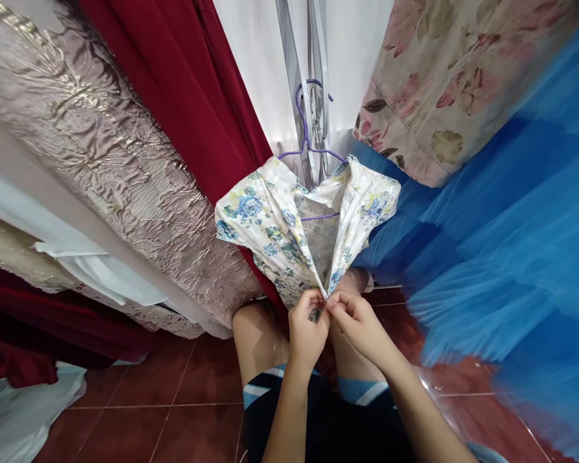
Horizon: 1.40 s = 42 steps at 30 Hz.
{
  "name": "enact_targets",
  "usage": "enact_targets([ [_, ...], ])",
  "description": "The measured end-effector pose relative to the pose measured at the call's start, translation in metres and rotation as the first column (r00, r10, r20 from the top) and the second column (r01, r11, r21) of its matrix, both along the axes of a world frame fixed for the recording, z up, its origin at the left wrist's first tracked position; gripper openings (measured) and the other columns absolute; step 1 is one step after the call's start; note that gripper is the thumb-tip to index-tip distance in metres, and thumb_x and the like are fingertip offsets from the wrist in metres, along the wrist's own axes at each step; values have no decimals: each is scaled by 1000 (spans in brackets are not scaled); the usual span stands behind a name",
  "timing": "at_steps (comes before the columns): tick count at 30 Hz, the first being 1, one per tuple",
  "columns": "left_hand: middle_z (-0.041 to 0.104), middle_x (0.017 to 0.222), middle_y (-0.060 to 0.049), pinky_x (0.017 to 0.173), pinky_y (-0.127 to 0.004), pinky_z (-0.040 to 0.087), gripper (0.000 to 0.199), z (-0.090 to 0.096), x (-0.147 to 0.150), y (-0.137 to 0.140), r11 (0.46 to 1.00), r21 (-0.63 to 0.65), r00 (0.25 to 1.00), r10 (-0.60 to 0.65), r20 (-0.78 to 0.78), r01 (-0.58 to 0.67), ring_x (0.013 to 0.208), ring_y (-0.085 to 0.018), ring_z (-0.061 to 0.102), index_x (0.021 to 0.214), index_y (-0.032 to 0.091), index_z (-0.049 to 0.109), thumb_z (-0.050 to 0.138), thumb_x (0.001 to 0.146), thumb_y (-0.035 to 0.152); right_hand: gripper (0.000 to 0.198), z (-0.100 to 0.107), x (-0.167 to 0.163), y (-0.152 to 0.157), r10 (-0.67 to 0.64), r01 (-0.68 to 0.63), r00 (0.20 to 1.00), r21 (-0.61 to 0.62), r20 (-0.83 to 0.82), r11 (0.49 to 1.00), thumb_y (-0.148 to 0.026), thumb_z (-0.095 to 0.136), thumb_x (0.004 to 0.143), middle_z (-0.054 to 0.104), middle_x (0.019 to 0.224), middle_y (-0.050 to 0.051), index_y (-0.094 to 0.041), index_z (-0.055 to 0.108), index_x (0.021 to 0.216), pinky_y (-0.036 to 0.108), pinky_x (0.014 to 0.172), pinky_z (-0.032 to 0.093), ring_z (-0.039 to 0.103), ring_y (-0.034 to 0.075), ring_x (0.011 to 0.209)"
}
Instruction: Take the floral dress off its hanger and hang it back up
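A white floral shirt (273, 235) with blue flowers, short sleeves and a collar hangs on a purple hanger (307, 132). Its front is parted in a V from the collar down to my fingers. My left hand (309, 325) pinches one front edge at the bottom of the V. Close against it, my right hand (354, 315) pinches the other edge, the fingertips of both hands almost touching. Whatever small fastening may lie between the fingertips is hidden. The lower part of the shirt drops out of sight behind my hands, above my legs.
Dark red cloth (188, 96) and shiny embossed pinkish fabric (139, 167) hang at left. Blue tulle (463, 257) and a pink floral cloth (424, 83) hang at right. Grey ribbons (318, 58) hang before white cloth behind the hanger. Red tiles (197, 379) cover the floor.
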<state>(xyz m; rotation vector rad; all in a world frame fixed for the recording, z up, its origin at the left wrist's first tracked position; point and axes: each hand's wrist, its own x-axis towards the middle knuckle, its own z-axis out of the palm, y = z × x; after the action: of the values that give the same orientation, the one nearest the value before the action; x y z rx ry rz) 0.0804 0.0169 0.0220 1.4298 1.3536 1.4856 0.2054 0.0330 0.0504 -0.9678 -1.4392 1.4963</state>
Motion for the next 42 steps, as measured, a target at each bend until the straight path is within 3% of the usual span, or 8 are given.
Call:
enact_targets([
  [6,67,95,-6,87,-30,55,12,-2,-12,-2,998,-32,998,-47,-48,46,92,-18,67,102,18,62,58,90,16,20,4,-7,0,-50,50,999,-33,3,998,-21,52,86,49,48,-5,-18,56,67,22,48,33,43,9,44],
  [13,66,94,-7,84,-28,55,10,4,-16,-1,995,-23,993,-97,-69,95,91,-19,67,99,17,64,58,93,23,19,17,-5,15,-59,54,995,-64,-81,996,-24,57,83,51,43,-4,-16,61,65,23,48,32,42,9,42],
  [19,61,89,-4,79,-26,51,4,5,-23,-6,990,-26,972,-141,-186,138,83,-16,62,92,18,61,58,93,19,21,53,-7,54,-87,93,988,37,-128,995,-30,59,85,52,42,-5,-14,69,74,22,46,27,40,7,40],
  [23,59,88,-3,78,-25,49,4,4,-20,-11,981,-25,958,-193,-213,192,82,-15,59,91,18,59,56,93,18,27,87,-9,89,-131,150,977,102,-171,983,-34,60,83,49,39,-4,-14,68,66,23,43,25,35,7,39],
  [26,57,87,-3,77,-25,48,5,5,-17,-13,978,-26,954,-207,-219,207,82,-15,58,89,18,58,55,93,18,30,115,-13,113,-162,197,967,171,-197,965,-31,61,80,49,40,-3,-15,63,56,22,43,27,36,7,40],
  [31,57,86,-3,77,-25,49,6,0,-17,-11,974,-46,947,-228,-224,224,82,-15,59,85,18,56,55,90,14,20,147,-20,137,-153,208,963,251,-223,945,-25,59,79,49,42,-4,-13,69,65,22,40,23,33,6,39],
  [38,63,87,-4,77,-27,52,3,-19,-22,-6,983,-69,955,-181,-235,169,83,-17,63,89,18,61,58,90,17,23,147,-18,126,-129,180,977,333,-167,926,-25,57,81,51,42,-3,-15,66,62,21,43,29,40,7,41],
  [42,68,93,-5,84,-29,51,8,-7,-27,7,998,33,958,-48,-282,60,89,-18,65,96,18,65,59,93,22,20,135,-16,108,-89,138,985,370,-146,919,-24,55,82,49,41,-5,-16,65,66,22,45,31,43,8,40],
])
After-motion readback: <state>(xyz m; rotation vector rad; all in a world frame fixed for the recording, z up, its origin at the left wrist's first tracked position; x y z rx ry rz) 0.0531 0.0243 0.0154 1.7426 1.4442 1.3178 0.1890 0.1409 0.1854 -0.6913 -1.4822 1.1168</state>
